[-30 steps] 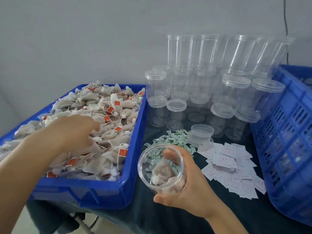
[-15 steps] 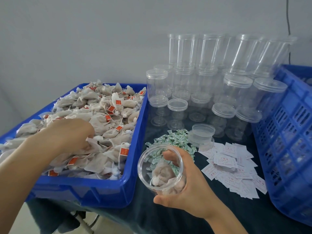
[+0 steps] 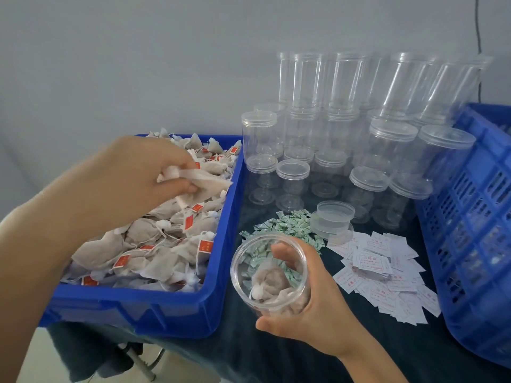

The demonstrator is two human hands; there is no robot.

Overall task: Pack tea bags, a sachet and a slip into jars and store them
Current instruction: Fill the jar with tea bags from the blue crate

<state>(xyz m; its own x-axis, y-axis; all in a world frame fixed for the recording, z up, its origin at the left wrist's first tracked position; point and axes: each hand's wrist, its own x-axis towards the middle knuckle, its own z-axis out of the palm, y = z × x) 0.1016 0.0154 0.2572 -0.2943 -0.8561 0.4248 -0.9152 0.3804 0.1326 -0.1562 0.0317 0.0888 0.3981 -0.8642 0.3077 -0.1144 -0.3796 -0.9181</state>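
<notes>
My right hand (image 3: pixel 307 308) grips an open clear jar (image 3: pixel 269 275), tilted toward me, with a few tea bags inside. My left hand (image 3: pixel 132 178) is raised above the blue tray (image 3: pixel 154 308) and pinches a beige tea bag (image 3: pixel 210 182) between thumb and fingers; its red tag hangs below on a string. The tray is heaped with tea bags (image 3: pixel 154 244) of the same kind. A pile of small green-white sachets (image 3: pixel 287 226) lies behind the jar. White printed slips (image 3: pixel 384 272) are scattered to its right on the dark cloth.
Several empty lidded clear jars (image 3: pixel 359 145) stand stacked at the back against the grey wall. Loose lids (image 3: pixel 333 218) sit beside the sachets. A blue perforated crate (image 3: pixel 475 230) fills the right edge. The table's front edge runs close below my right hand.
My left hand has lifted out of the tea bag heap, up and to the right, now with a tea bag pinched in it. The jar in my right hand has stayed in place.
</notes>
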